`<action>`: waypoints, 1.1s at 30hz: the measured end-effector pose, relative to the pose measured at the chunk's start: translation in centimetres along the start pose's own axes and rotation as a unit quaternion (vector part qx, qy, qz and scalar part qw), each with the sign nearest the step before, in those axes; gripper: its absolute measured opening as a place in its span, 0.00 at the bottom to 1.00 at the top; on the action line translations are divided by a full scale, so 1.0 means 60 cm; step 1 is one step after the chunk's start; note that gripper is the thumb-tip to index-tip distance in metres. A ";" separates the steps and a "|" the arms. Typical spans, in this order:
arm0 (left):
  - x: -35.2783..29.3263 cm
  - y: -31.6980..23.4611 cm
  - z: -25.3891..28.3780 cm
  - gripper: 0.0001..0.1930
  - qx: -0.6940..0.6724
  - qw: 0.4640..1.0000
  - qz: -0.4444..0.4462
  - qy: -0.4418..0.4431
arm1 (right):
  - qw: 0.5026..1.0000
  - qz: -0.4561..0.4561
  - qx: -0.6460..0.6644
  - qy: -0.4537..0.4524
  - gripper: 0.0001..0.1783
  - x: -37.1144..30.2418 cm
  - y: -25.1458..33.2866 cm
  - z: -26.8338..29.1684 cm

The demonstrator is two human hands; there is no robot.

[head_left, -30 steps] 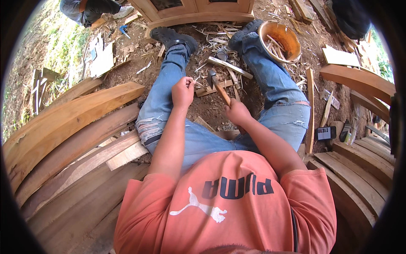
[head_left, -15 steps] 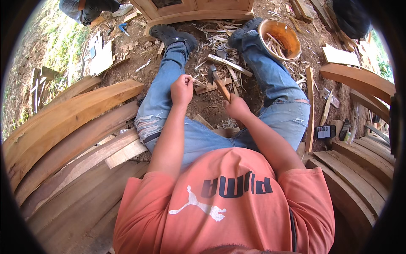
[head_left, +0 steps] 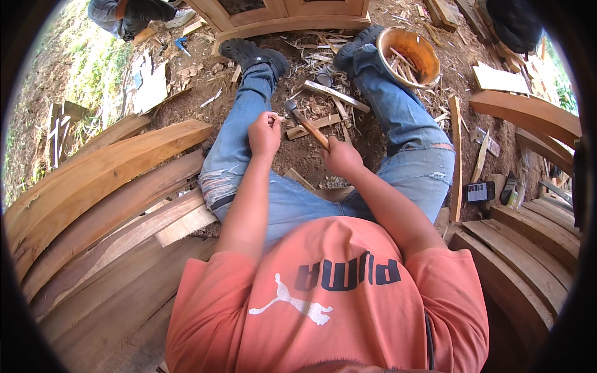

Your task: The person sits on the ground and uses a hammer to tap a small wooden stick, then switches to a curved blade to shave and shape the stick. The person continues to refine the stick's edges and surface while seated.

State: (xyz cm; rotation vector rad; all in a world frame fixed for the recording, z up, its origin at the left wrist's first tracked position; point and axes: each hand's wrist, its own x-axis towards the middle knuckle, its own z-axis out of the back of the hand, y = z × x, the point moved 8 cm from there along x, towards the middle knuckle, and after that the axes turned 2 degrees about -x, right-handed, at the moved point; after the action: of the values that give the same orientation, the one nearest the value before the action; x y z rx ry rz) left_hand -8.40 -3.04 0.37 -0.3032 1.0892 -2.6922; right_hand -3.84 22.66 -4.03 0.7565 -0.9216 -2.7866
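Note:
My right hand (head_left: 343,156) is wrapped round the wooden handle of a hammer (head_left: 313,132). Its dark metal head points up and to the left, close beside my left hand. Between my knees, my left hand (head_left: 265,133) pinches a thin, pale wooden stick (head_left: 283,118), of which only a small bit shows by the hammer head. Beyond both hands, a pale wood strip (head_left: 337,96) lies on the ground among offcuts and shavings.
An orange-brown bucket (head_left: 429,59) of wood scraps stands by my right foot. Ahead is a wooden cabinet (head_left: 292,23). Curved beams (head_left: 124,152) lie at the left, planks (head_left: 516,248) at the right. A phone (head_left: 479,192) rests on the right. Other people's legs (head_left: 140,15) show far left.
The hammer has moved left and slightly down, its head now tilted toward my left hand. My left hand has hardly moved, and less of the stick shows.

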 end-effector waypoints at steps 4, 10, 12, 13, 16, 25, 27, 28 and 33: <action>-0.003 0.006 -0.004 0.09 -0.015 1.000 -0.002 -0.012 | 0.997 0.031 0.035 -0.055 0.19 -0.021 0.032 0.051; -0.001 0.001 -0.004 0.08 -0.026 1.000 0.014 -0.001 | 1.000 -0.004 0.010 0.002 0.17 -0.010 -0.017 -0.013; 0.001 0.014 -0.003 0.08 -0.035 0.999 0.038 0.002 | 1.000 0.003 0.008 -0.004 0.17 -0.005 -0.014 -0.008; -0.001 0.010 -0.001 0.08 -0.029 0.999 0.027 -0.004 | 1.000 0.006 0.005 0.000 0.16 -0.010 -0.009 -0.007; -0.009 0.000 -0.001 0.09 -0.014 1.000 0.005 -0.017 | 0.998 0.041 0.027 -0.047 0.16 -0.028 0.030 0.033; -0.003 -0.009 -0.004 0.08 -0.027 0.999 0.017 0.002 | 0.999 -0.032 -0.033 -0.003 0.17 0.020 -0.065 -0.055; -0.006 -0.006 -0.001 0.08 -0.031 0.999 0.009 -0.007 | 0.999 -0.022 -0.042 -0.001 0.18 0.014 -0.049 -0.034; -0.005 -0.007 -0.002 0.08 -0.028 1.000 0.007 -0.009 | 1.000 -0.011 -0.025 -0.015 0.18 0.009 -0.033 -0.014; -0.004 -0.006 0.001 0.08 -0.025 0.999 -0.012 -0.033 | 0.997 0.031 0.039 -0.062 0.18 -0.009 0.022 0.020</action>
State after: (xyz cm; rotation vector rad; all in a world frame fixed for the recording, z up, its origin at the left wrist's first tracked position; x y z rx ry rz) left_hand -8.23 -2.74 0.65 -0.4144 1.1424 -2.6585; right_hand -4.02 22.34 -2.20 0.5609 -1.0605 -2.7846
